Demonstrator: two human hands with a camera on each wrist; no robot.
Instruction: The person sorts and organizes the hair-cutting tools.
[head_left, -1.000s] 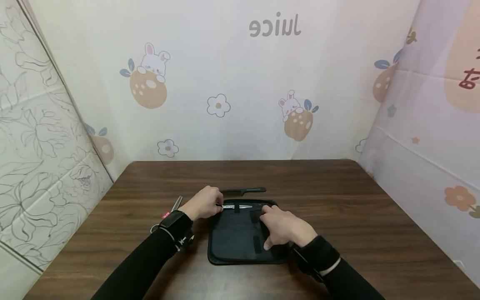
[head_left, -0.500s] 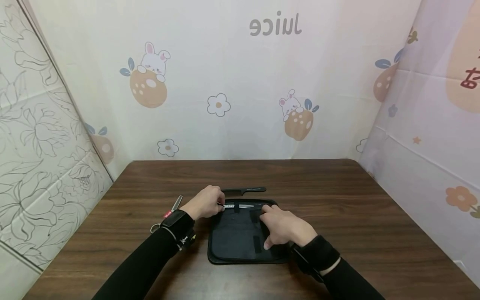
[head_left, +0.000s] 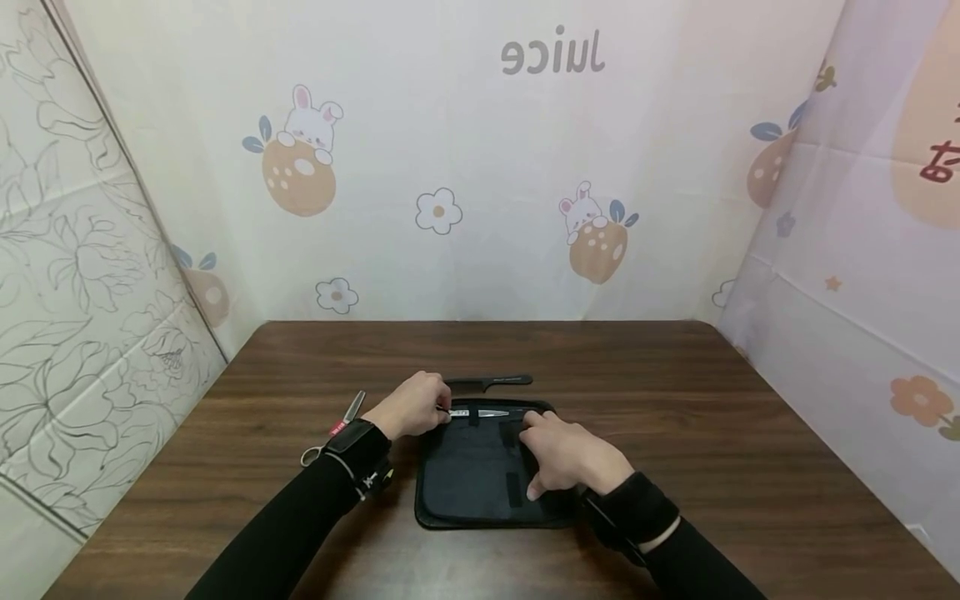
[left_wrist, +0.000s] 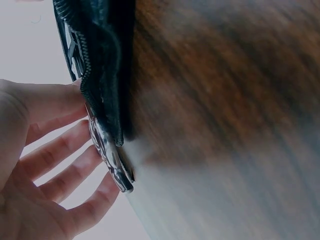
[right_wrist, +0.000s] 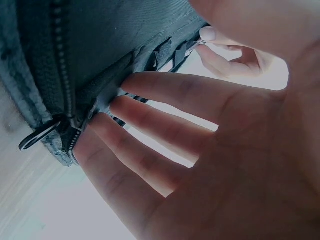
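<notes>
A black zippered case (head_left: 476, 475) lies spread out on the table. Along its far edge a pair of scissors (head_left: 491, 413) runs under an elastic loop, its metal blades pointing right. My left hand (head_left: 412, 406) pinches the scissors at the handle end, by the case's far left corner; the metal handles (left_wrist: 107, 150) stick out past the zipper in the left wrist view. Over the case's right side is my right hand (head_left: 573, 454), its fingers fairly straight and the fingertips touching the far edge near the zipper pull (right_wrist: 40, 135).
Behind the case lies a black comb (head_left: 502, 380), partly hidden by my left hand. Another pair of scissors (head_left: 352, 408) with a red tag rests left of my left wrist. Printed curtains (head_left: 495, 250) border the brown wooden table (head_left: 712, 450) at the back and sides.
My left hand and the scissors have slid slightly to the right along the case's far edge. My right hand stays in place.
</notes>
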